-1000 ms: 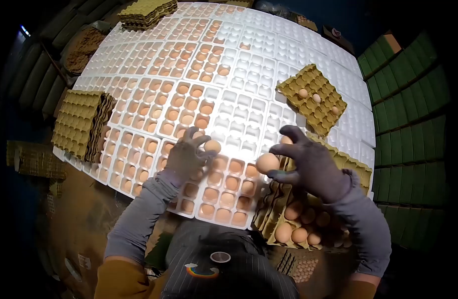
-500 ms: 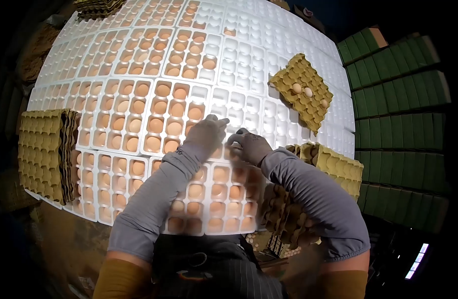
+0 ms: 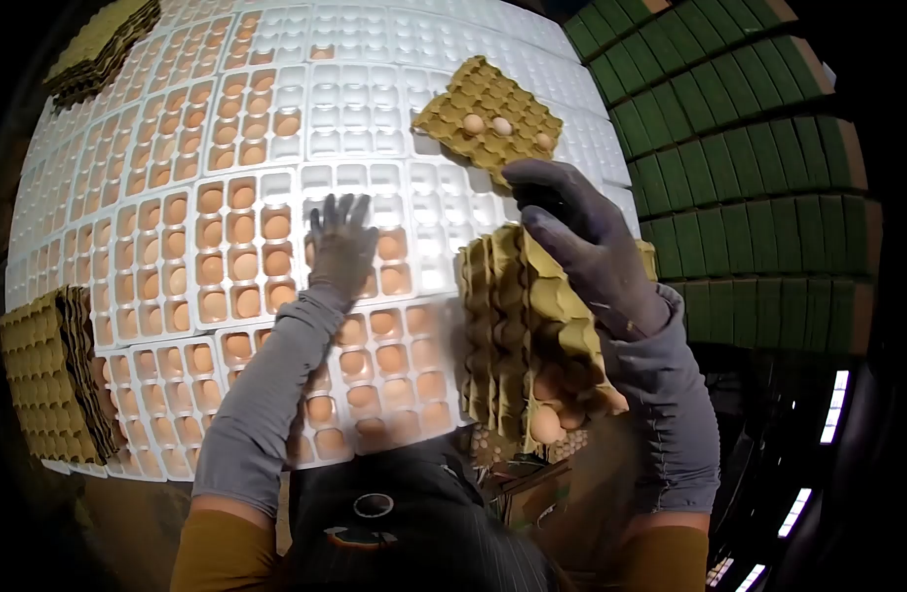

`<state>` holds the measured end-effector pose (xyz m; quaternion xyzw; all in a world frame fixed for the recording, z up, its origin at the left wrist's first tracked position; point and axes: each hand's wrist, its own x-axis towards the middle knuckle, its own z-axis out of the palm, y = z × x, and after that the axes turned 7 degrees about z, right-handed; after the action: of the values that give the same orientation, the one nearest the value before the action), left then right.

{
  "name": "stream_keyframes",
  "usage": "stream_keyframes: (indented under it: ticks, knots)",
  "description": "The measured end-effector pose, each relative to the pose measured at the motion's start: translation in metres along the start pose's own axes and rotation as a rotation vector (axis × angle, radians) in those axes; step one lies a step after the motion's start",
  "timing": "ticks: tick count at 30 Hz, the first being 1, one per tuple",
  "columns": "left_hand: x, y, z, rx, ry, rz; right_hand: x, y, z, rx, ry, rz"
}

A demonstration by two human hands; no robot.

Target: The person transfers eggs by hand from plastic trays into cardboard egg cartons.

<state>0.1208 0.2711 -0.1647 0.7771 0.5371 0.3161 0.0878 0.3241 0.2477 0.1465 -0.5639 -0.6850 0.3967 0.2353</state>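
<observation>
Eggs (image 3: 244,266) sit one per cell in the white trays (image 3: 355,123), mostly in the left and near ones. Far and right trays show bare cells. The tray under my left hand (image 3: 343,252) is part-filled: eggs in cells at its near right side. Next tray to the left is full except its far right cell.

Fibre tray (image 3: 483,91), far right, lies on the white ones with three eggs in it. Near stack (image 3: 498,326) of fibre trays stands by my right hand (image 3: 587,237), more eggs at its near end. Two more fibre stacks: left stack (image 3: 37,370), far stack (image 3: 103,39). Rows of green boxes (image 3: 759,242) off to the right.

Left hand: palm down over the part-filled tray, fingers spread wide, arm reaching forward. Can't tell if it touches. Right hand: raised at the near stack, elbow bent, fingers curved, thumb apart from them. Can't see into that palm. Both gloved, grey sleeves.

Apron (image 3: 404,503) has a round badge (image 3: 374,505) and a small arched print (image 3: 362,538); too small to read.
</observation>
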Motion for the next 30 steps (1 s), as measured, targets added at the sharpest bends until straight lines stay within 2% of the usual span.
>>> stream_keyframes:
  ticks: [1,3,5,7,9,11,12,15,16,18,19,21,22,23,24,25,26,27,29,30]
  knots:
    - [0.005,0.010,-0.017,-0.036,0.038,-0.028,-0.033,-0.005,-0.025,-0.034,0.035,0.023]
    - [0.009,0.042,-0.071,-0.379,0.110,-0.071,-0.096,0.009,-0.069,-0.186,0.119,0.122]
    - [0.001,0.091,-0.111,-0.688,0.101,-0.162,-0.147,0.048,-0.100,-0.491,0.003,0.094]
    - [-0.009,0.145,-0.147,-0.853,-0.120,-0.173,-0.170,0.070,-0.099,-0.571,-0.122,0.030]
    - [-0.020,0.179,-0.153,-0.584,-0.195,0.311,-0.176,0.105,-0.089,-0.772,-0.113,-0.160]
    - [-0.016,0.223,-0.161,-0.404,-0.237,0.518,-0.170,0.114,-0.086,-0.795,-0.160,-0.274]
    - [-0.016,0.242,-0.159,-0.386,-0.310,0.391,-0.169,0.116,-0.088,-0.775,-0.137,-0.280]
    - [-0.016,0.261,-0.149,-0.157,-0.338,0.472,-0.169,0.128,-0.098,-0.726,-0.126,-0.345]
    - [-0.015,0.263,-0.150,-0.130,-0.344,0.455,-0.170,0.134,-0.102,-0.388,-0.094,-0.198]
    - [-0.016,0.261,-0.154,-0.423,-0.367,0.331,-0.164,0.124,-0.118,0.322,-0.133,0.106]
    - [-0.019,0.266,-0.164,-0.653,-0.355,0.120,-0.164,0.104,-0.124,0.758,-0.177,0.389]
    - [-0.025,0.266,-0.178,-1.178,-0.190,-0.422,-0.140,0.116,-0.124,0.341,-0.325,0.048]
    - [-0.029,0.263,-0.182,-1.528,-0.073,-0.645,-0.137,0.110,-0.112,-0.065,-0.340,-0.155]
    - [-0.034,0.265,-0.183,-1.578,-0.024,-0.666,-0.138,0.097,-0.101,-0.479,-0.400,-0.165]
    - [-0.041,0.262,-0.188,-1.386,-0.203,-0.637,-0.139,0.104,-0.084,-0.749,-0.365,-0.293]
    - [-0.044,0.272,-0.189,-1.121,-0.322,-0.440,-0.140,0.110,-0.072,-1.018,-0.320,-0.423]
    - [-0.046,0.282,-0.190,-0.847,-0.391,-0.246,-0.137,0.111,-0.073,-1.016,-0.320,-0.431]
    - [-0.048,0.300,-0.185,-0.515,-0.438,-0.017,-0.130,0.109,-0.076,-0.990,-0.399,-0.399]
    - [-0.063,0.317,-0.174,-0.085,-0.399,0.134,-0.119,0.103,-0.089,-0.969,-0.484,-0.370]
    - [-0.068,0.321,-0.167,-0.028,-0.424,0.140,-0.116,0.099,-0.105,-0.441,-0.574,-0.066]
